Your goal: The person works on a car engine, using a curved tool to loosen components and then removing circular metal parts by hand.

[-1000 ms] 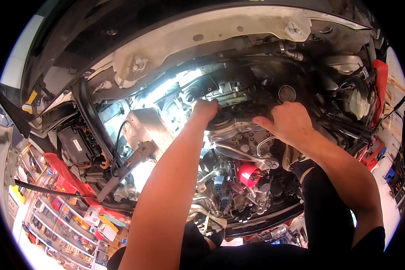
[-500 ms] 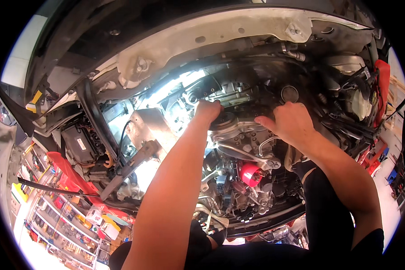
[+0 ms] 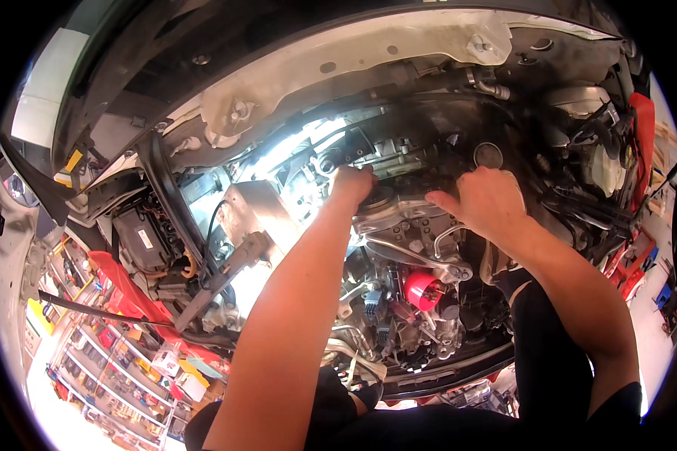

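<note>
Left hand (image 3: 351, 185) is curled narrow at the far edge of the engine (image 3: 408, 213); right hand (image 3: 492, 199) is bent over just below the round disc (image 3: 488, 156), thumb out to the left. Fingertips hidden on both, can't tell what, if anything, they hold. Engine sits in the bay, ahead of the torso, between and below the hands. Risks, my read: grip is out of sight, so a slip could skin knuckles on metal edges; anything dropped could fall into the gaps round the red cup-shaped part (image 3: 423, 290); glare from the bright light (image 3: 297, 146) could mask a misplaced finger on the left. Writing: white label (image 3: 145, 239) on the black box (image 3: 135, 252), print too small to read. No brand legible.
</note>
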Tool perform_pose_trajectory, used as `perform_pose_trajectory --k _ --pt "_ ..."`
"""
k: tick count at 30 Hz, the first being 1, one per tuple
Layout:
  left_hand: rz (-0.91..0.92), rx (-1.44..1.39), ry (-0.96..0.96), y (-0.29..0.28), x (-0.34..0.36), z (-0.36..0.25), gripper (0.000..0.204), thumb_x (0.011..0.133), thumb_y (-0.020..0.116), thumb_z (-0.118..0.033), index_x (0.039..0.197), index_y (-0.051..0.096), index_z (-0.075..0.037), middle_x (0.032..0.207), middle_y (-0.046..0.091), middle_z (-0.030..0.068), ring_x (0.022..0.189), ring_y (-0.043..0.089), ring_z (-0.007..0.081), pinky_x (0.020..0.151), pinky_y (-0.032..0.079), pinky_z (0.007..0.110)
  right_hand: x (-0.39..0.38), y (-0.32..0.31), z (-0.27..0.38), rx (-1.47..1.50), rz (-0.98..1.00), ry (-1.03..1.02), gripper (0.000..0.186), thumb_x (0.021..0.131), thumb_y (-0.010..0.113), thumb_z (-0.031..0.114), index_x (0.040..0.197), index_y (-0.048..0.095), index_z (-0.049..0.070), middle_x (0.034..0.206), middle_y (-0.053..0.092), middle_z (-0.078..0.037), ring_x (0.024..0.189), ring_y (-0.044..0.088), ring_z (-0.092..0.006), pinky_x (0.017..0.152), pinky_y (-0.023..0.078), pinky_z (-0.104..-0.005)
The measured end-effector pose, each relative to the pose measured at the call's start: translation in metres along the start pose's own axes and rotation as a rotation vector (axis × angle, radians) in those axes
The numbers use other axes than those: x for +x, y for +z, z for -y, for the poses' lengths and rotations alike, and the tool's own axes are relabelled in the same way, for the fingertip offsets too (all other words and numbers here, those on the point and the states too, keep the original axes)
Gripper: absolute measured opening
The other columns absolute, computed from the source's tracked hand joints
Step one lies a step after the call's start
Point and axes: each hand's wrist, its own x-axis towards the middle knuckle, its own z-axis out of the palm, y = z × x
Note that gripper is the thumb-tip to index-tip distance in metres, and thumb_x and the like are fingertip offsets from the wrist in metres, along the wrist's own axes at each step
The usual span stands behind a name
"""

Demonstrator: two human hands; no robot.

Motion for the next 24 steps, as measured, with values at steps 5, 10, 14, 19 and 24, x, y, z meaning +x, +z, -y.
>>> perform_pose_trajectory --k 5,10,14,19,24 --pt "0.024 -0.137 0.003 -0.003 -0.010 -0.006 0.036 0.094 0.060 -0.029 0.075 0.072 -0.001 0.077 0.070 0.0085 0.068 0.064 0.0201 0.066 0.050 0.033 -0.002 0.005 -0.003 0.010 -0.039 -0.023 0.070 0.084 0.056 0.064 0.057 0.066 0.000 0.058 0.061 -0.019 0.056 0.063 -0.0353 0.054 0.050 -0.0420" --pt "0.007 -0.142 -0.020 -0.006 -0.009 -0.004 0.036 0.093 0.060 -0.029 0.076 0.073 0.000 0.079 0.071 0.0082 0.068 0.065 0.0202 0.067 0.051 0.033 -0.002 0.004 -0.002 0.022 -0.061 -0.044 0.071 0.085 0.054 0.065 0.057 0.065 0.001 0.059 0.060 -0.019 0.056 0.062 -0.0356 0.052 0.050 -0.0434" --pt "0.026 -0.079 -0.010 -0.003 -0.006 -0.005 0.036 0.094 0.059 -0.029 0.078 0.074 0.000 0.079 0.071 0.0089 0.069 0.065 0.0215 0.069 0.051 0.034 -0.002 0.003 -0.004 0.009 -0.047 -0.058 0.069 0.085 0.056 0.063 0.059 0.066 0.000 0.060 0.062 -0.019 0.060 0.064 -0.0360 0.056 0.051 -0.0430" --pt "0.031 0.150 0.173 -0.003 0.009 0.002 0.036 0.093 0.059 -0.030 0.082 0.075 0.000 0.079 0.070 0.0099 0.070 0.066 0.0229 0.069 0.051 0.034 0.003 -0.001 -0.009 -0.044 -0.014 -0.125 0.069 0.085 0.056 0.064 0.061 0.067 0.000 0.061 0.063 -0.018 0.063 0.065 -0.0357 0.059 0.053 -0.0427" --pt "0.146 0.297 0.069 -0.001 0.013 -0.001 0.035 0.093 0.055 -0.036 0.112 0.068 -0.010 0.106 0.069 0.0171 0.099 0.067 0.0337 0.085 0.054 0.041 0.006 0.000 -0.010 -0.053 0.064 -0.133 0.069 0.087 0.053 0.064 0.062 0.068 0.002 0.063 0.063 -0.017 0.066 0.066 -0.0354 0.061 0.053 -0.0435"
